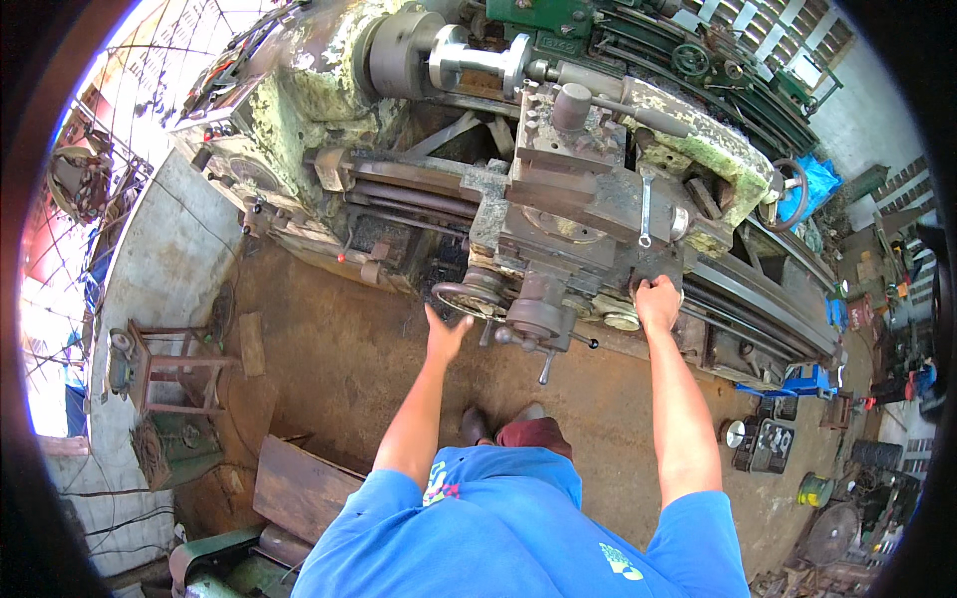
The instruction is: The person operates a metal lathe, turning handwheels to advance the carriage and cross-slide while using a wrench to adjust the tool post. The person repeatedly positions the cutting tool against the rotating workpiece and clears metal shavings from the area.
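Observation:
A large worn metal lathe fills the upper middle. My left hand (445, 337) is at the near rim of the carriage handwheel (469, 299), thumb and fingers spread apart. My right hand (658, 303) is closed at the right side of the lathe carriage (558, 234); what its fingers hold is hidden. A shiny flanged metal workpiece (478, 62) sits between the chuck (404, 55) and the tailstock (648, 95). Behind the carriage's front stands the tool post (571, 110). A wrench (646, 211) lies on the carriage above my right hand. Below the handwheel is a ball-ended crank handle (546, 367).
A green machine (688, 60) stands behind the lathe. On the left are a small wooden stool (184, 364) and a wooden board (299, 488). Black trays (770, 446) rest on the brown floor (339, 349) at right, with a blue plastic sheet (815, 184) by the tailstock.

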### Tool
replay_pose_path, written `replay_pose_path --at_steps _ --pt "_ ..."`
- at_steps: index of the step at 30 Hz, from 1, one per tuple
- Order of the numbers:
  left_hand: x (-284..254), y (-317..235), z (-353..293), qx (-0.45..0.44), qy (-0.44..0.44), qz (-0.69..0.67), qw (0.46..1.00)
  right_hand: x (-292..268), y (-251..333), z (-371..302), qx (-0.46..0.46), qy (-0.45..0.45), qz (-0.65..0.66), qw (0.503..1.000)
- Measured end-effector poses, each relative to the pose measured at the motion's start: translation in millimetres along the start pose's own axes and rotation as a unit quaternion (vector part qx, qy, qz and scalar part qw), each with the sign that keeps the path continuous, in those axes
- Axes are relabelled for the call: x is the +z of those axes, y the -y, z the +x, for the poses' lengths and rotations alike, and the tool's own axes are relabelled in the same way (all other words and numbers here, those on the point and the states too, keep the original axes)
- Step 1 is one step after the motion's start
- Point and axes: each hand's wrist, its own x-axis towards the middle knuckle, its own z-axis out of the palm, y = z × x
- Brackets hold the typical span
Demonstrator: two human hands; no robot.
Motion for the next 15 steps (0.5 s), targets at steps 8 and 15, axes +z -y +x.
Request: replay_pose_path --at_steps 8,15 --pt "-113.2 216.8 -238.0 -0.410 0.386 0.279 0.778 3.3 -8.3 0.8 -0.003 -0.001 0.031 1.000" --pt "-193.7 249.9 -288.4 -0.073 0.481 0.563 0.669 12.4 -19.9 4.8 -0.055 -0.015 0.058 0.997"
